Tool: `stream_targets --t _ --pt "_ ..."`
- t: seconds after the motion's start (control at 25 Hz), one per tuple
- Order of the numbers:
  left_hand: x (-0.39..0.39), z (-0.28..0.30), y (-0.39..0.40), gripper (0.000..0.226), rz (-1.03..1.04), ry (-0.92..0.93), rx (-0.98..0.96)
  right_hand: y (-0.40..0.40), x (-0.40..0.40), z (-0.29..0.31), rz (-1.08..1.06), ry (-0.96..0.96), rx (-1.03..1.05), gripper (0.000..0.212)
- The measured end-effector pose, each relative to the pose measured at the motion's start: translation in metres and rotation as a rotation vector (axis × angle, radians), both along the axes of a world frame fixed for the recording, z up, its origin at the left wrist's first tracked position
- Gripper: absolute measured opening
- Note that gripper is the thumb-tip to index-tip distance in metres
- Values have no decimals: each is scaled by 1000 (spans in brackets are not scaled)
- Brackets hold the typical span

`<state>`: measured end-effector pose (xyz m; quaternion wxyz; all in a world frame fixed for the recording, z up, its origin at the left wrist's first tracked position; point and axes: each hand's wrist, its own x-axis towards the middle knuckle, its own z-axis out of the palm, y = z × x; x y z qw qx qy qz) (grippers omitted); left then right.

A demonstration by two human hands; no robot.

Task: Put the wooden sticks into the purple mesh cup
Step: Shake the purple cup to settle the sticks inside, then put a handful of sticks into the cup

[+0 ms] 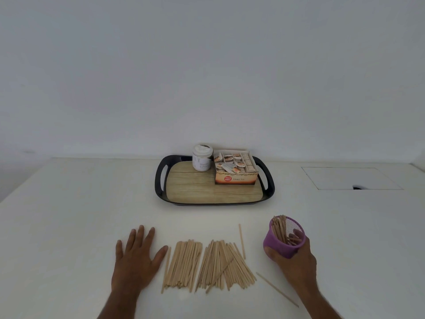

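Many thin wooden sticks [207, 264] lie in two loose heaps on the white table near its front. A single stick [242, 241] lies just right of the heaps, another [277, 289] farther right near my wrist. The purple mesh cup [279, 244] is tilted toward me and holds several sticks. My right hand [296, 264] grips the cup from below and behind, with fingers over its rim. My left hand [135, 259] rests flat on the table, fingers spread, its thumb touching the left edge of the left heap.
A black tray [161, 180] with a wood-pattern floor stands behind the sticks; it carries a white jar [202, 157] and an open box of tea bags [235, 168]. A rectangular hatch [349, 178] is set into the table at the far right. A wall rises behind.
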<state>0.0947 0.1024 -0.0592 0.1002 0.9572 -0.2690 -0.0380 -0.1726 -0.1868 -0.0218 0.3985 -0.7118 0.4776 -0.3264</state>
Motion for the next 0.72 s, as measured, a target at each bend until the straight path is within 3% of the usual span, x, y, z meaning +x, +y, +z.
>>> stream_targets --t 0.12,0.2,0.32,0.44,0.56,0.64,0.72 --pt "0 1 0 99 2 14 3 3 -4 2 31 21 29 110" --pt "1 1 0 99 -5 31 -5 9 -10 2 14 15 7 106" --pt "2 4 0 84 -2 67 -23 18 -29 -3 -56 22 -111 74" --pt "4 7 -5 63 58 118 -152 26 -50 -17 101 159 -343 35" --pt "-1 17 -20 41 125 37 -373 31 -54 -29 330 425 -496 22" --pt "-12 32 -39 24 61 -55 -466 32 -44 -29 351 502 -486 19" --pt "-30 51 -58 15 -68 -33 -513 33 -29 -23 310 550 -453 11"
